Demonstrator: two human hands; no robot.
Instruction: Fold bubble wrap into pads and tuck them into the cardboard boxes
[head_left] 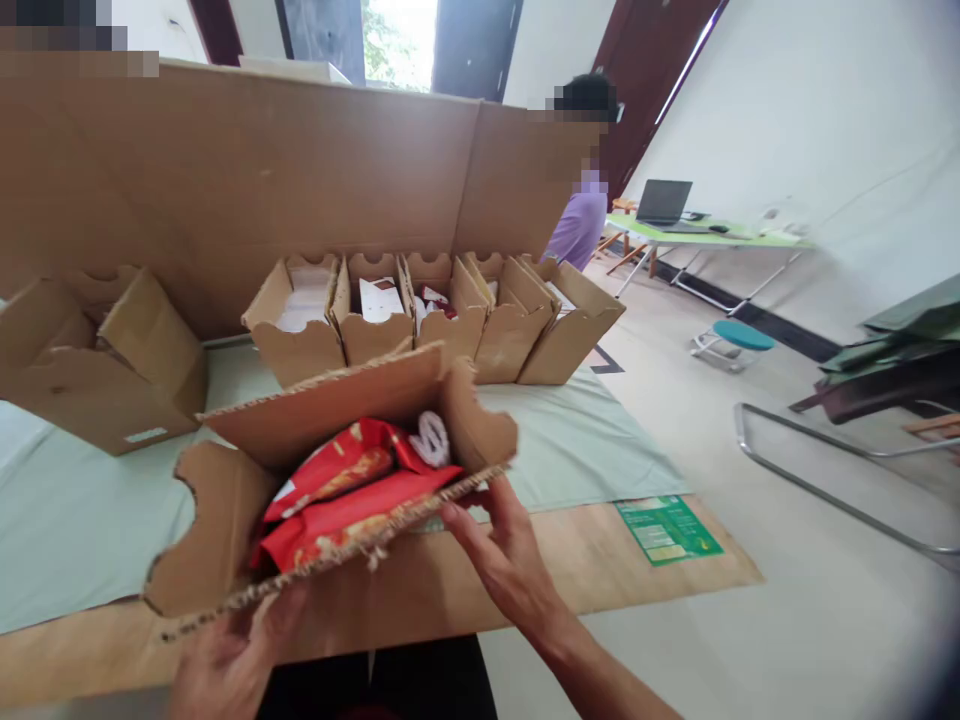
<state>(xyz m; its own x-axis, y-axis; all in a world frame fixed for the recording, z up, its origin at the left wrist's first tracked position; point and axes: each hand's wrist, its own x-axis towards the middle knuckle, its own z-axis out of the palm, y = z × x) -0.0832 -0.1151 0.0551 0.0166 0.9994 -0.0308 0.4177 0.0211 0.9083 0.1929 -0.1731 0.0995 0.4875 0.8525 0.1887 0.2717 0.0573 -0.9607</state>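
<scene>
Cardboard box [337, 405]: open-topped, corrugated edges ragged along the near rim, notched end walls; at the near side of the counter [562, 550], tilted with its opening toward the viewer; whether its base rests on anything cannot be told.
Red packets [360, 490]: glossy, printed in yellow-orange, lying one against another inside the box.
White roll [431, 440]: coiled, inside the box at its right end, beside the packets.
Left hand [236, 650]: blurred, at the near wall toward its left end; fingers holding the box from below, tips partly hidden.
Right hand [502, 550]: at the near wall toward its right end; thumb and fingers bent, holding the box.
Row of boxes [450, 335]: five, cardboard, upright side by side behind the held box; pale and dark red items show inside some.
Separate box [90, 390]: cardboard, left of the row and apart from it; small pale label low on its wall.
Cloth [577, 430]: pale green, spread over the counter, brown near edge exposed.
Printed sheet [667, 530]: green, flat on the counter's right end.
Cardboard panel [262, 170]: tall, standing behind the boxes.
Person in purple [581, 225]: beyond the panel's right end.
Laptop [664, 205]: open, on a green-topped table at right.
Stool [742, 335]: teal seat, on the floor.
</scene>
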